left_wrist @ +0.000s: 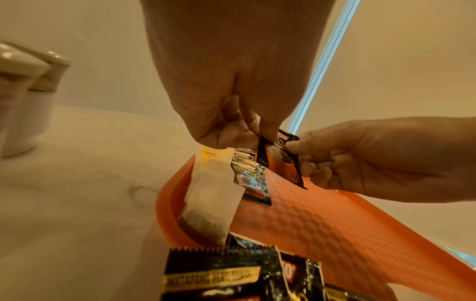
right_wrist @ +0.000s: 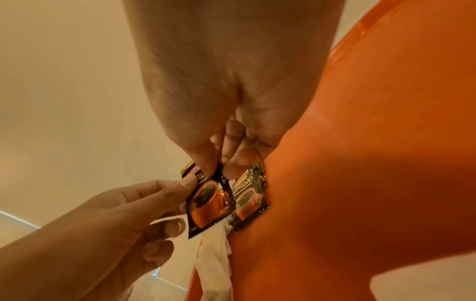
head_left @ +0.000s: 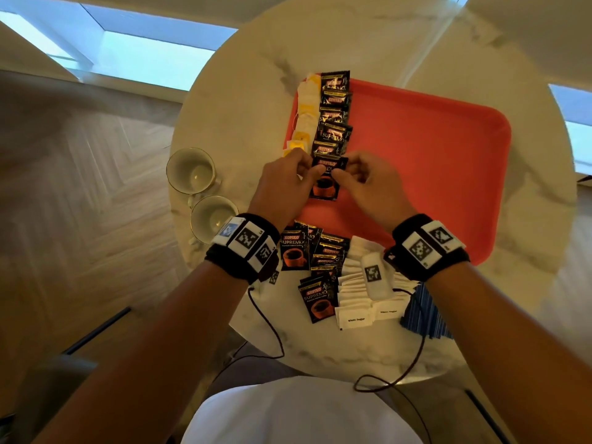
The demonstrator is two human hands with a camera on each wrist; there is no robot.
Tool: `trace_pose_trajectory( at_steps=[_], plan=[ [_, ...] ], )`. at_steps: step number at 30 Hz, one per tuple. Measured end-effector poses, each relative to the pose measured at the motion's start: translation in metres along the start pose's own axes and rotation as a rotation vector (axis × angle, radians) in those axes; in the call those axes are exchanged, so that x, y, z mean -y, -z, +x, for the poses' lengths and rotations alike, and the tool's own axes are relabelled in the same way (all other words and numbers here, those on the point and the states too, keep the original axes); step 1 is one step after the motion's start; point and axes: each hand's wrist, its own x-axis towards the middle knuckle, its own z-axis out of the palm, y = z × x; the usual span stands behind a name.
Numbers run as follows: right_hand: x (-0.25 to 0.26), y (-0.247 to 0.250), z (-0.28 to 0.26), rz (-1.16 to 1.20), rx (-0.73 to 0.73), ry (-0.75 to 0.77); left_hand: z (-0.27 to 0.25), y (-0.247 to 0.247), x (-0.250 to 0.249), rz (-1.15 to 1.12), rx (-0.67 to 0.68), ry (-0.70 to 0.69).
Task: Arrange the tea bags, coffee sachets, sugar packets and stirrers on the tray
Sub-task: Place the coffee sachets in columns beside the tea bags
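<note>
An orange tray lies on a round marble table. Tea bags line its left edge, with a column of black coffee sachets beside them. At the near end of that column my left hand and right hand each pinch an upper corner of one coffee sachet. The wrist views show this sachet tilted just above the tray, next to the last laid sachet. Loose coffee sachets, white sugar packets and blue striped stirrers lie near the table's front edge.
Two pale cups stand on the table left of the tray. A small white marker block rests on the sugar packets. Cables hang from both wristbands over the front edge. The tray's middle and right side are bare.
</note>
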Motion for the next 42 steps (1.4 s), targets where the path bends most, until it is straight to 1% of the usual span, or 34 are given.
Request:
trace_pose_trajectory(
  at_steps=[2, 5, 7, 11, 15, 18, 20, 23, 25, 32, 34, 38, 40, 42],
  plan=[
    [-0.008, 0.003, 0.005, -0.020, -0.056, -0.012, 0.006, -0.006, -0.005, -0.009, -0.016, 0.014],
    [-0.018, -0.003, 0.013, -0.042, -0.066, -0.073, 0.006, -0.008, -0.001, 0.046, -0.043, -0.008],
    [-0.024, -0.009, 0.019, -0.046, -0.063, -0.113, 0.004, -0.010, 0.004, 0.074, -0.030, -0.022],
    [-0.027, -0.021, 0.028, -0.040, -0.110, -0.158, 0.000, -0.015, 0.014, 0.109, 0.004, -0.018],
    [-0.025, -0.021, 0.029, -0.080, -0.161, -0.121, 0.000, -0.017, 0.015, 0.109, 0.014, -0.017],
    [-0.021, -0.012, 0.032, -0.083, -0.235, -0.084, 0.004, -0.019, 0.013, 0.111, 0.020, -0.022],
    [-0.020, -0.004, 0.040, -0.086, -0.268, -0.106, 0.007, -0.022, 0.012, 0.115, 0.042, -0.010],
    [-0.022, 0.004, 0.058, -0.087, -0.242, -0.170, 0.012, -0.026, 0.013, 0.149, 0.113, 0.029],
    [-0.021, 0.002, 0.064, -0.101, -0.209, -0.173, 0.013, -0.029, 0.014, 0.176, 0.148, 0.040],
    [-0.015, -0.008, 0.069, -0.100, -0.177, -0.152, 0.015, -0.031, 0.015, 0.186, 0.137, 0.018],
    [-0.012, -0.006, 0.066, -0.101, -0.182, -0.147, 0.014, -0.028, 0.013, 0.167, 0.105, -0.011],
    [-0.005, 0.004, 0.049, -0.086, -0.190, -0.129, -0.002, -0.015, 0.008, 0.109, 0.034, -0.149],
    [-0.002, 0.007, 0.031, -0.080, -0.145, -0.117, -0.020, -0.008, 0.008, 0.112, 0.015, -0.204],
    [0.001, 0.008, 0.008, -0.089, -0.081, -0.091, -0.045, -0.003, 0.013, 0.133, 0.026, -0.203]
  ],
)
